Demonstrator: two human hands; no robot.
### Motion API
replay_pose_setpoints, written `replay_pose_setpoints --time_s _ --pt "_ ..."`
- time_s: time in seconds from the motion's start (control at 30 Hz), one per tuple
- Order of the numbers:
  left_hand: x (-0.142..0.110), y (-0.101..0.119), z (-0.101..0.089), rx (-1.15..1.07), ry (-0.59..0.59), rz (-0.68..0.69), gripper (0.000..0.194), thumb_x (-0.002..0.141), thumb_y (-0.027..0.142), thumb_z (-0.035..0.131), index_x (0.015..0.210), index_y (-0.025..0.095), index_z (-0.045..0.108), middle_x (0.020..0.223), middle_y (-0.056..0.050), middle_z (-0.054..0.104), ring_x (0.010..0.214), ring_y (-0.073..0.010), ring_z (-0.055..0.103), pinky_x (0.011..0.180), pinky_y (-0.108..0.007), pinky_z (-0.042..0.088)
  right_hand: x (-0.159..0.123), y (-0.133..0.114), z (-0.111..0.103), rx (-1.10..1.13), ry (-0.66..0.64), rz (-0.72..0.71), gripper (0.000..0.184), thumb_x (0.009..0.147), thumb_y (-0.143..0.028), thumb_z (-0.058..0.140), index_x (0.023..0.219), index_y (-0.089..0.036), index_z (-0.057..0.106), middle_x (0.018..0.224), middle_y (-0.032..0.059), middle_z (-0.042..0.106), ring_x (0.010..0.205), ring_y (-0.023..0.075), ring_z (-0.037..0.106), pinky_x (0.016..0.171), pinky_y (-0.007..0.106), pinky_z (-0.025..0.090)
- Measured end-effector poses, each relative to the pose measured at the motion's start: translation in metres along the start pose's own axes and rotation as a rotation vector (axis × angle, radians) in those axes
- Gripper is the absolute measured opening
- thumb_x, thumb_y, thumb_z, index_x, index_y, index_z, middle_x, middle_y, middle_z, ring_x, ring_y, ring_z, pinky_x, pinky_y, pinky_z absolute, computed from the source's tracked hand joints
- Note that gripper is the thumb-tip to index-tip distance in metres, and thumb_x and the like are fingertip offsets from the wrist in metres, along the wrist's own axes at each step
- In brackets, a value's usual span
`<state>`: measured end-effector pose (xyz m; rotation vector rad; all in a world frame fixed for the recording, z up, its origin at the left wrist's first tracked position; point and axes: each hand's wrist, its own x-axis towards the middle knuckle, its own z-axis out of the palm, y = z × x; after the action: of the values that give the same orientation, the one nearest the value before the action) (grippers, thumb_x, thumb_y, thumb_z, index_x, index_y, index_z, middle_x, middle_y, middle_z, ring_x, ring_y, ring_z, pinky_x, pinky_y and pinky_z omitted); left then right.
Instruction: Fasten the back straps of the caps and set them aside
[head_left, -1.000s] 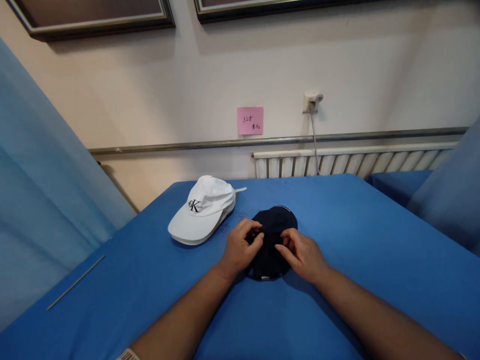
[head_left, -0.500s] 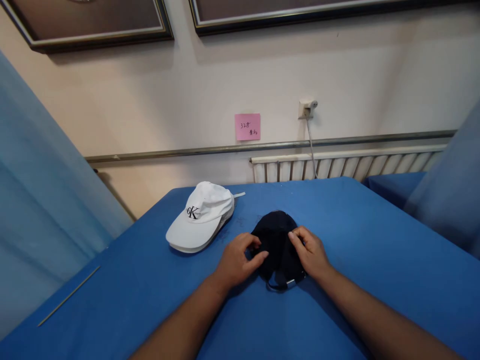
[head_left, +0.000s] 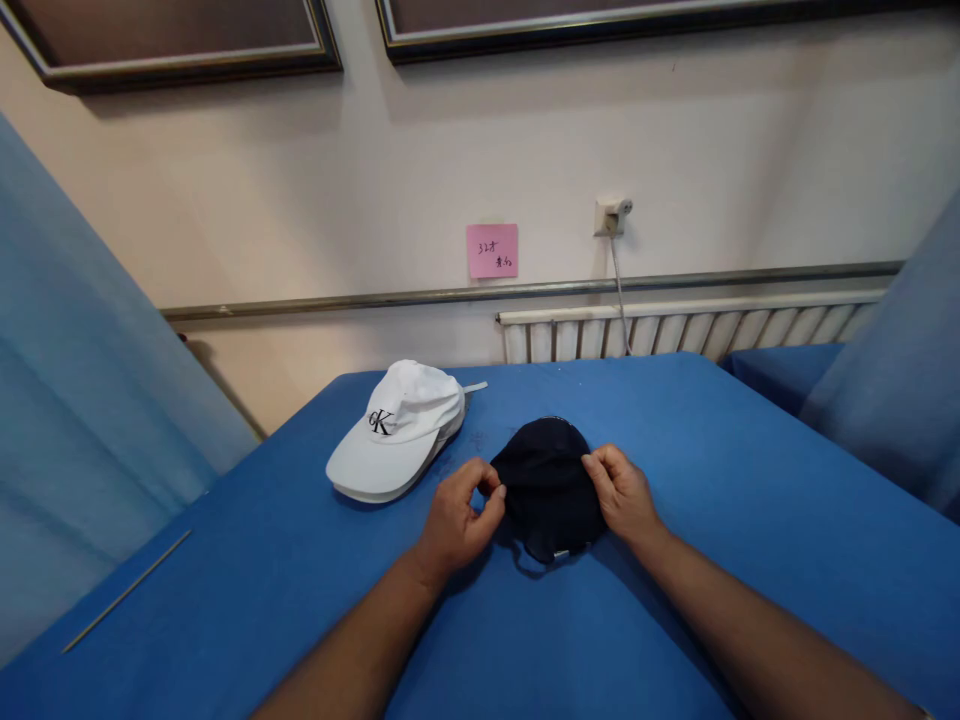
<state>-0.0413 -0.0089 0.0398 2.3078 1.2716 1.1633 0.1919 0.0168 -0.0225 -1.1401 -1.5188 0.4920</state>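
Observation:
A black cap lies on the blue-covered table, its back strap and small metal buckle toward me. My left hand pinches the cap's left edge between thumb and forefinger. On the opposite edge, my right hand grips the fabric with thumb and fingers. The black cloth is stretched between both hands. To the left, beyond my left hand, rests a white cap with black letters on its front, apparently stacked on another light cap whose brim shows beneath.
A thin stick lies near the table's left edge. Blue curtains hang at both sides. Behind the table are a radiator, a metal pipe, a plugged socket and a pink note on the wall.
My left hand has moved slightly left and closed onto the black cap's edge. The cap's fabric is now spread wider and smoother, with the strap tucked lower beneath it.

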Motion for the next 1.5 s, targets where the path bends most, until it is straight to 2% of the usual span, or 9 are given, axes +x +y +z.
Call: replay_pose_setpoints --time_s 0.3,0.5,0.63,0.73,0.83,1.0,1.2,1.33,1.5 --pt "0.003 -0.002 0.001 0.032 -0.134 -0.136 0.016 0.083 0.033 0.052 0.082 0.018 0.057 0.070 0.001 0.057 0.063 -0.0127 0.050 0.062 -0.026 0.042 -0.006 -0.007 0.004 -0.001 -0.073 -0.019 0.034 0.093 -0.044 0.042 0.068 -0.022 0.045 0.055 -0.0053 0.039 0.051 0.0105 0.040 0.051 0.024 0.033" --pt "0.000 0.003 0.013 0.121 -0.246 -0.074 0.014 0.086 0.026 0.049 0.081 0.018 0.059 0.075 -0.001 0.060 0.065 -0.0121 0.053 0.062 -0.025 0.040 -0.009 -0.007 0.006 0.020 -0.115 0.015 0.034 0.093 -0.045 0.042 0.069 -0.022 0.045 0.056 -0.0053 0.040 0.052 0.0107 0.040 0.052 0.024 0.034" --pt "-0.001 0.002 0.013 0.074 -0.130 -0.066 0.013 0.087 0.026 0.049 0.082 0.018 0.059 0.074 0.000 0.059 0.065 -0.0119 0.053 0.064 -0.025 0.043 -0.009 -0.007 0.006 0.017 -0.106 0.004 0.034 0.093 -0.045 0.042 0.069 -0.022 0.045 0.055 -0.0054 0.039 0.051 0.0107 0.040 0.052 0.024 0.034" --pt "0.000 0.004 0.012 0.022 0.001 -0.042 0.017 0.087 0.028 0.053 0.100 0.019 0.059 0.088 -0.003 0.062 0.078 -0.0146 0.057 0.074 -0.029 0.047 -0.009 -0.007 0.007 0.022 -0.111 -0.001 0.033 0.093 -0.044 0.043 0.069 -0.022 0.047 0.055 -0.0052 0.042 0.051 0.0106 0.041 0.051 0.023 0.034" --pt "0.003 0.011 0.017 0.027 -0.041 0.009 0.031 0.086 0.030 0.057 0.116 0.022 0.056 0.101 -0.006 0.063 0.090 -0.0176 0.058 0.084 -0.033 0.047 -0.010 -0.009 0.008 0.016 -0.138 -0.019 0.032 0.093 -0.043 0.043 0.071 -0.021 0.049 0.057 -0.0044 0.046 0.053 0.0110 0.044 0.053 0.024 0.036" --pt "0.012 0.021 0.023 0.089 -0.094 0.010 0.018 0.088 0.029 0.055 0.102 0.020 0.062 0.095 -0.006 0.063 0.090 -0.0185 0.058 0.083 -0.033 0.047 -0.011 -0.011 0.007 0.021 -0.144 -0.067 0.029 0.093 -0.040 0.044 0.073 -0.021 0.051 0.059 -0.0037 0.049 0.055 0.0113 0.047 0.056 0.024 0.038" --pt "0.022 0.019 -0.004 -0.087 0.011 -0.058 0.015 0.086 0.029 0.058 0.097 0.019 0.063 0.088 -0.002 0.061 0.076 -0.0135 0.058 0.070 -0.027 0.048 -0.005 -0.003 0.002 0.096 -0.010 0.041 0.025 0.093 -0.039 0.045 0.081 -0.020 0.056 0.068 -0.0008 0.056 0.060 0.0126 0.051 0.058 0.025 0.042" --pt "0.022 0.010 -0.019 -0.080 0.022 -0.072 0.015 0.084 0.029 0.060 0.094 0.019 0.064 0.085 -0.002 0.061 0.076 -0.0141 0.059 0.071 -0.027 0.049 -0.002 -0.001 0.001 0.083 -0.157 -0.014 0.019 0.087 -0.034 0.054 0.098 -0.020 0.060 0.092 0.0044 0.062 0.076 0.0154 0.058 0.067 0.028 0.047" --pt "0.017 0.006 -0.019 -0.035 0.014 -0.046 0.014 0.085 0.027 0.059 0.095 0.019 0.064 0.087 -0.002 0.062 0.078 -0.0142 0.059 0.072 -0.027 0.049 -0.006 -0.014 0.007 -0.041 -0.319 -0.165 0.033 0.079 -0.030 0.065 0.109 -0.022 0.056 0.107 0.0066 0.060 0.094 0.0193 0.057 0.083 0.035 0.047"
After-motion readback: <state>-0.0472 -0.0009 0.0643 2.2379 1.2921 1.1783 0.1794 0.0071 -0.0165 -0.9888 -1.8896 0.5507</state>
